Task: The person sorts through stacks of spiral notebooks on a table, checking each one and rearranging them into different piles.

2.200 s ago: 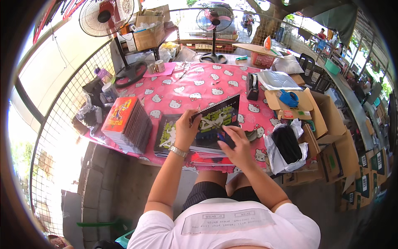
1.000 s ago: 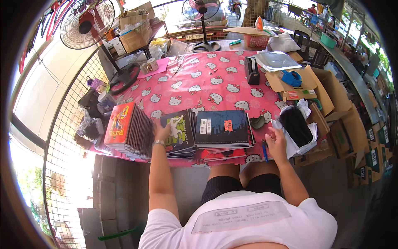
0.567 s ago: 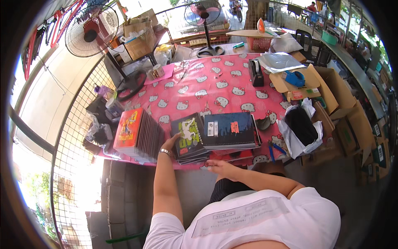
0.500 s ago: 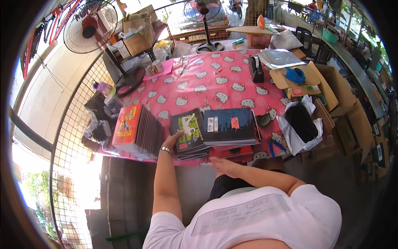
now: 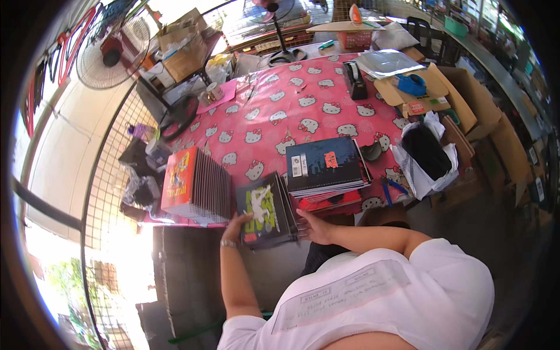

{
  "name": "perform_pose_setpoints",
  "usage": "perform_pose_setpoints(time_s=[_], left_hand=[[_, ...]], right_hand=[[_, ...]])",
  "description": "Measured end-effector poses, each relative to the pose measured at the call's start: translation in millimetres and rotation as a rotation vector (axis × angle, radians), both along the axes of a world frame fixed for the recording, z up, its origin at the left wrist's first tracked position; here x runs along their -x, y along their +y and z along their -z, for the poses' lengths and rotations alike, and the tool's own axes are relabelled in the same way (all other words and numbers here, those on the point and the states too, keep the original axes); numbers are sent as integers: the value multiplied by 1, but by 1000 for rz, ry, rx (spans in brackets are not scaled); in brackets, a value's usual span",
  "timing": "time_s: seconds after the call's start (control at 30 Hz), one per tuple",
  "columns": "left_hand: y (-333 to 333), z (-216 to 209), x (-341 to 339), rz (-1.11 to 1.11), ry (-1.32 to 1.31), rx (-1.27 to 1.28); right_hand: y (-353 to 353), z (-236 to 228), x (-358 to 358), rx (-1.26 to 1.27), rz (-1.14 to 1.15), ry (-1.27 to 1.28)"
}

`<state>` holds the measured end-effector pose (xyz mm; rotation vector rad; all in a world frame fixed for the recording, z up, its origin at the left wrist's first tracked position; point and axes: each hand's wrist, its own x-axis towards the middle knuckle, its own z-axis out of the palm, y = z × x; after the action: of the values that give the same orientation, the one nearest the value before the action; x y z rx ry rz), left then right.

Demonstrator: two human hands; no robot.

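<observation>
A small stack of black spiral notebooks point(image 5: 273, 214) with green lettering and a white figure on the top cover is between my hands at the table's near edge. My left hand point(image 5: 235, 228) grips its lower left side, thumb over the cover. Against the stack's right edge, my right hand point(image 5: 315, 227) presses with its fingers, partly hidden by the books. To the left stands a tall pile of orange-covered notebooks point(image 5: 180, 178). Just right of my stack lies a pile of dark blue notebooks point(image 5: 324, 166), with red-covered ones point(image 5: 330, 202) beneath.
A pink patterned cloth covers the table point(image 5: 274, 116). Blue-handled pliers point(image 5: 392, 189) and a black bundle in white wrapping point(image 5: 429, 153) lie at the right. Farther back are a tape dispenser point(image 5: 354, 80) and open cardboard boxes point(image 5: 481, 108). A standing fan point(image 5: 111, 55) is at the left.
The black notebook stack has shifted toward me and tilted, away from the blue pile. My right hand has come up to its right edge; my left hand slid nearer along its side.
</observation>
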<state>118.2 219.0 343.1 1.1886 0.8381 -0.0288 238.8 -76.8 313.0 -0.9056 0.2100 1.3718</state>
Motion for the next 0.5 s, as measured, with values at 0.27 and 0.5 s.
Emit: perform_pose_setpoints(time_s=[0.27, 0.5], left_hand=[[-126, -34, 89, -440, -195, -56], [-159, -155, 11, -288, -834, -256]], right_hand=[[9, -28, 36, 147, -213, -732], [-53, -200, -52, -384, 57, -1556]])
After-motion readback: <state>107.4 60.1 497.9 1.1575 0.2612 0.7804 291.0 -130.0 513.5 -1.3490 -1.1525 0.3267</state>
